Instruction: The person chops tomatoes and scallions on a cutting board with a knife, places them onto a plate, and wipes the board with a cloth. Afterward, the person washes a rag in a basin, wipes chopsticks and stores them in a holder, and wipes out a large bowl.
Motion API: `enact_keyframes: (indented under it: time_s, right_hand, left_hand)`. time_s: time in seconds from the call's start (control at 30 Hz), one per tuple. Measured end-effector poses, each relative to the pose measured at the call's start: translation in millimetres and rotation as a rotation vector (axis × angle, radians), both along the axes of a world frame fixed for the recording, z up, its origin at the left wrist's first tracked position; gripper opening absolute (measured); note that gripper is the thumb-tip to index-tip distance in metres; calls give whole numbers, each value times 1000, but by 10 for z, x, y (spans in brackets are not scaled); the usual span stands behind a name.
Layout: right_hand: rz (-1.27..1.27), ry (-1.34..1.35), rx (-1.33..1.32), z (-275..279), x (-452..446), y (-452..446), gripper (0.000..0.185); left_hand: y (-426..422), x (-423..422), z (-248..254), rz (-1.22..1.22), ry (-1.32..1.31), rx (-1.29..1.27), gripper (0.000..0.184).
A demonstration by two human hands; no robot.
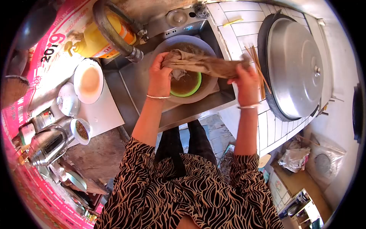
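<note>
A wet-looking brown cloth [202, 64] stretches between my two hands above the sink [131, 86]. My left hand [159, 76] grips its bunched left end. On the other side, my right hand [246, 82] is closed around the right end, slightly blurred by motion. Below the cloth, a pale purple basin [211, 86] of murky brown water stands in the sink. Inside the basin is a bright green round rim [187, 92], partly covered by the cloth. A greyish bit of cloth [178, 73] hangs or lies over the water; which, I cannot tell.
The curved faucet [114, 32] reaches over the sink's left side, beside a yellow jug [93, 38]. To the right, a large lidded pot [295, 68] sits by several thin sticks [260, 72]. White bowls [88, 80] and a metal kettle [47, 147] stand at left.
</note>
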State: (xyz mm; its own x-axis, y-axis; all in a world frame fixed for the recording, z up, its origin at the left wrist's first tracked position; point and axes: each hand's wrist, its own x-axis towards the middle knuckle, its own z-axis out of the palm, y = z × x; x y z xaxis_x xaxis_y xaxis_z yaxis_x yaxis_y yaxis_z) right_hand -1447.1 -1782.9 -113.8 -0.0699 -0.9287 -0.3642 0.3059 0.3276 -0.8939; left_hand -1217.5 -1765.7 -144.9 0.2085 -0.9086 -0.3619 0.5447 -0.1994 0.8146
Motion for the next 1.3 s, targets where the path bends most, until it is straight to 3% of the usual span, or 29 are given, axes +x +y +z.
enact_keyframes:
  time_s: [0.1, 0.2, 0.3, 0.4, 0.53, 0.63, 0.73, 0.8, 0.93, 1.0, 1.07, 1.13, 1.23, 1.3]
  right_hand:
    - [195, 54, 215, -904, -47, 155, 32]
    - [454, 686, 289, -1376, 129, 322, 48]
    - [364, 773, -407, -1079, 442, 341, 65]
    - [344, 238, -276, -755, 793, 249, 63]
    - [319, -125, -26, -888, 917, 198, 50]
    - [237, -438, 105, -843, 829, 164, 43]
    - [185, -649, 101, -645, 834, 125, 39]
    - [201, -808, 99, -668, 850, 90, 39]
    - [295, -951, 174, -483, 852, 44, 32]
    - [363, -1019, 194, -472, 850, 49, 31]
    - [362, -988, 275, -469, 871, 63, 31]
    - [407, -936, 322, -465, 889, 65, 29]
    - [498, -772, 305, -420, 907, 54, 28]
    - [493, -586, 248, -362, 929, 75, 29]
  left_hand:
    - [-6, -51, 170, -35, 98, -14, 29]
    - [14, -102, 294, -81, 174, -30, 32]
    - [10, -185, 456, -111, 236, -30, 38]
    - [-6, -216, 504, -114, 302, -49, 43]
    - [-3, -96, 469, -32, 327, -90, 46]
    - [86, 59, 133, 78, 223, -76, 41]
    - [309, 178, -350, 153, 461, 131, 38]
    - [543, 207, -468, 25, 442, 252, 36]
    - [685, 430, -630, -17, 621, 337, 37]
    - [604, 371, -892, -192, 122, 86, 42]
    - [530, 287, -830, -281, 181, 85, 50]
    - [346, 240, -327, -280, 802, 329, 57]
    - [363, 155, -135, -424, 691, 301, 57]
    - [421, 218, -350, -517, 752, 250, 53]
